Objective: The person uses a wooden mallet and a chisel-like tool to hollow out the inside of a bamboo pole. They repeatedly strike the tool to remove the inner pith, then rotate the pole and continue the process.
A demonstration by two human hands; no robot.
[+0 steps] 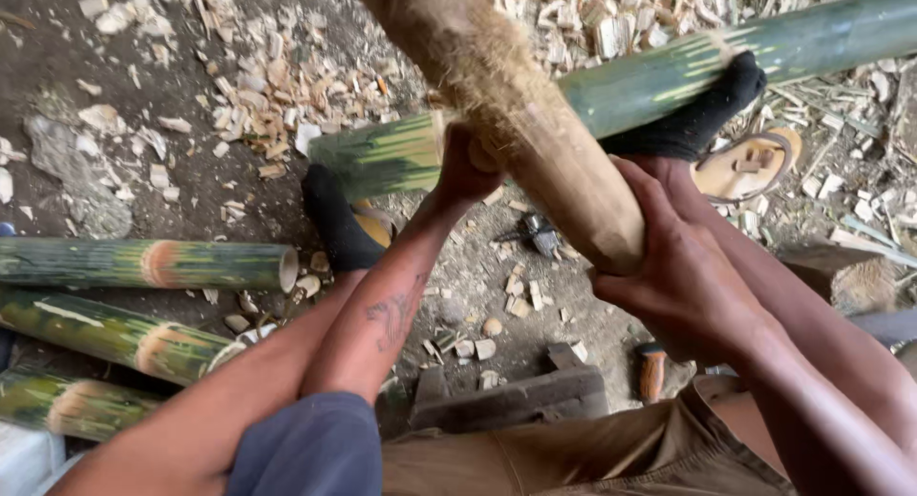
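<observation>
Right hand (683, 276) clamped on wooden mallet (535, 124); left hand (468, 167) grips something at green bamboo pole (669, 76), hidden. Pole end shows splits; chips (267, 76) litter ground; three poles (143, 264) lower left uncut.

Three green bamboo lengths (143, 264) lie side by side at left on the dirt floor (124, 171), cut ends toward centre, each with a pale node band. Pale wood chips (277, 81) scattered thick across the top, thinner near the middle. Grey stone (72, 171) at left among chips. Tan sandal (750, 164) at right, sole up. Dark wooden block (516, 399) low at centre. Small tool with an orange-brown handle (652, 370) stands just beside it. Small dark metal object (538, 232) on the dirt mid-frame; kind unclear.
</observation>
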